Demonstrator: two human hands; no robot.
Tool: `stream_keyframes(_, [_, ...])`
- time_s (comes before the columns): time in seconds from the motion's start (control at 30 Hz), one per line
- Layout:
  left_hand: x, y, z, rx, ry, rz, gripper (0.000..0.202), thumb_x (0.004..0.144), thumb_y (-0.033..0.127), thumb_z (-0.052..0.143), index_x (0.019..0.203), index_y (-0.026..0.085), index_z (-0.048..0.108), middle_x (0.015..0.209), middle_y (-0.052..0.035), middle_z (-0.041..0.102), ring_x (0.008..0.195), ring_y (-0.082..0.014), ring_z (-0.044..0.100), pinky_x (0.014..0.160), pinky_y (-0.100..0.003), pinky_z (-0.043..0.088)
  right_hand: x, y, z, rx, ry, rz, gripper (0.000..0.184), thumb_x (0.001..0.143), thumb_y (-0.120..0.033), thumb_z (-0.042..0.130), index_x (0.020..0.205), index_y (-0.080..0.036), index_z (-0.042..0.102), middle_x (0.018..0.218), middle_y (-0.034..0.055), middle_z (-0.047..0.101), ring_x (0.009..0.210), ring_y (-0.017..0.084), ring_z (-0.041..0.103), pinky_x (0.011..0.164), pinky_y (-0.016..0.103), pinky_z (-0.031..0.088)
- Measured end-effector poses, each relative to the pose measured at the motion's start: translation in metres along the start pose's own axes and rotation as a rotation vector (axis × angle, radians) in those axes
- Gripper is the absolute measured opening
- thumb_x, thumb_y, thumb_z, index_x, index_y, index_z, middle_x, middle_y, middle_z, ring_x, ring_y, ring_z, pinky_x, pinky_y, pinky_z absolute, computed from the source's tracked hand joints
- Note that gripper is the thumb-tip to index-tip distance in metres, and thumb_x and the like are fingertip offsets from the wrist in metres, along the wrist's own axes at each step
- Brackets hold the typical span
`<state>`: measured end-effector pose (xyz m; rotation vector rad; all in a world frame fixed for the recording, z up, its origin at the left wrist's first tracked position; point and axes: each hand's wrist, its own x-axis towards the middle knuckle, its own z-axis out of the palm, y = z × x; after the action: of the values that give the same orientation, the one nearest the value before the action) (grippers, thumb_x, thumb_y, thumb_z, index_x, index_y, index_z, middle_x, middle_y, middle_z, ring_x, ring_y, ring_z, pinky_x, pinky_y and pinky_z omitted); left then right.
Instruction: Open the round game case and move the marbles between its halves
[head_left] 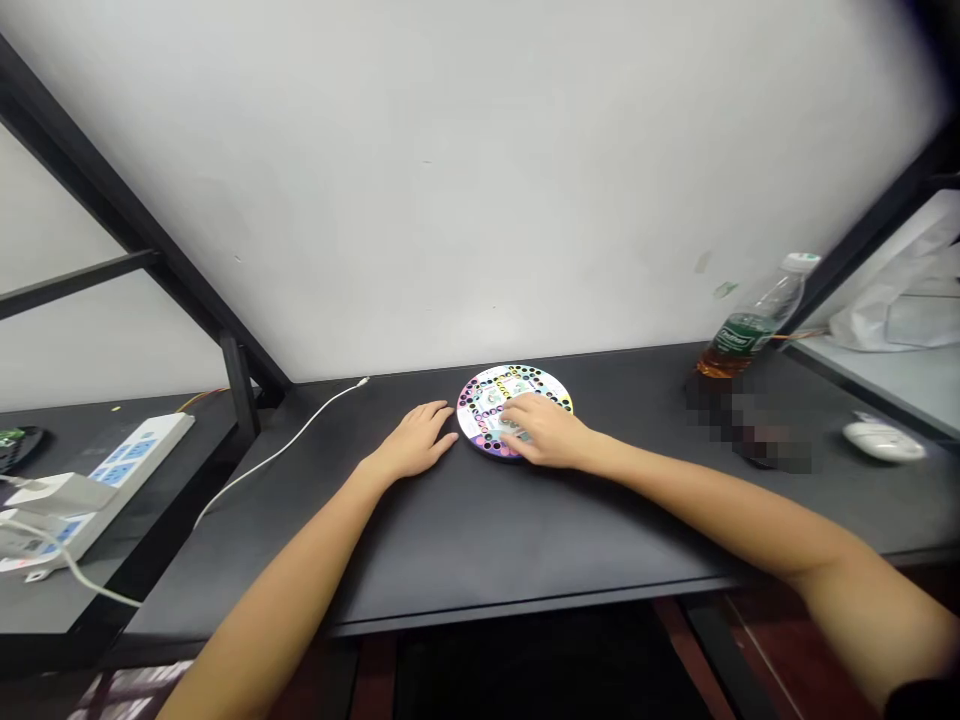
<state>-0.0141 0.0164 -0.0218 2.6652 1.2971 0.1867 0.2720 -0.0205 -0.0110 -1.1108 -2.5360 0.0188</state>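
Note:
A round, brightly coloured game board [495, 385] with a ring of small holes lies flat near the back of the dark table [465, 530]. My right hand [546, 430] rests on the board's near right part, fingers bent and pressed down on its middle. My left hand [417, 440] lies flat on the table just left of the board, fingers stretched out, fingertips close to the board's rim. Whether the right fingers pinch anything small is hidden.
A plastic bottle [750, 325] with brown liquid leans at the back right, a white mouse [881, 440] lies further right. A white cable [292, 440] runs across the table's left part. A white power strip [112, 470] sits on the lower left surface. Black frame bars rise on both sides.

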Motion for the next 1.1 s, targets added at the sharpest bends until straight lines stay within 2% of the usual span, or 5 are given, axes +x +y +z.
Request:
stream_keyframes(0.17, [-0.001,0.006,0.0,-0.066,-0.016,-0.022,0.072,0.1,0.062,0.033,0.157,0.018,0.026,0.164,-0.0154,0.026,0.151,-0.0304,0.024,0.123,-0.052,0.022,-0.003,0.059,-0.001,-0.022,-0.035,0.303,0.062,0.099,-0.053,0.046,0.144,-0.011,0.052,0.155,0.0191,0.042,0.144,0.036,0.036,0.117,0.051,0.032])
stream_keyframes(0.33, [0.003,0.015,0.003,-0.064,-0.045,-0.038,0.071,0.1,0.065,0.025,0.161,0.028,0.018,0.169,-0.0057,0.014,0.154,-0.0313,0.014,0.124,-0.057,0.013,-0.015,0.089,0.014,0.123,-0.193,0.342,0.076,0.099,-0.062,0.032,0.158,-0.015,0.033,0.166,0.0127,0.024,0.152,0.03,0.021,0.124,0.044,0.021])
stream_keyframes(0.7, [0.008,0.019,0.005,-0.006,0.008,-0.014,0.068,0.099,0.064,0.033,0.154,0.024,0.034,0.164,-0.0109,0.03,0.148,-0.0343,0.03,0.12,-0.06,0.021,-0.015,0.095,0.026,0.147,-0.164,0.345,0.083,0.097,-0.069,0.027,0.16,-0.014,0.03,0.167,0.0128,0.019,0.152,0.031,0.021,0.124,0.044,0.019])
stream_keyframes(0.9, [0.031,0.002,0.006,-0.063,0.163,0.07,0.04,0.1,0.05,0.039,0.123,0.022,0.058,0.131,-0.0108,0.06,0.121,-0.0286,0.056,0.105,-0.05,0.043,-0.014,0.092,0.026,0.169,-0.134,0.356,0.078,0.098,-0.065,0.032,0.159,-0.017,0.032,0.166,0.0119,0.021,0.152,0.03,0.022,0.123,0.045,0.021])
stream_keyframes(1.1, [0.052,-0.011,0.0,-0.112,0.227,0.114,0.027,0.1,0.04,0.041,0.108,0.022,0.06,0.11,-0.008,0.063,0.101,-0.0243,0.06,0.094,-0.043,0.049,-0.012,0.086,0.026,0.182,-0.101,0.376,0.073,0.099,-0.059,0.035,0.157,-0.015,0.035,0.165,0.015,0.024,0.151,0.032,0.025,0.122,0.05,0.022])
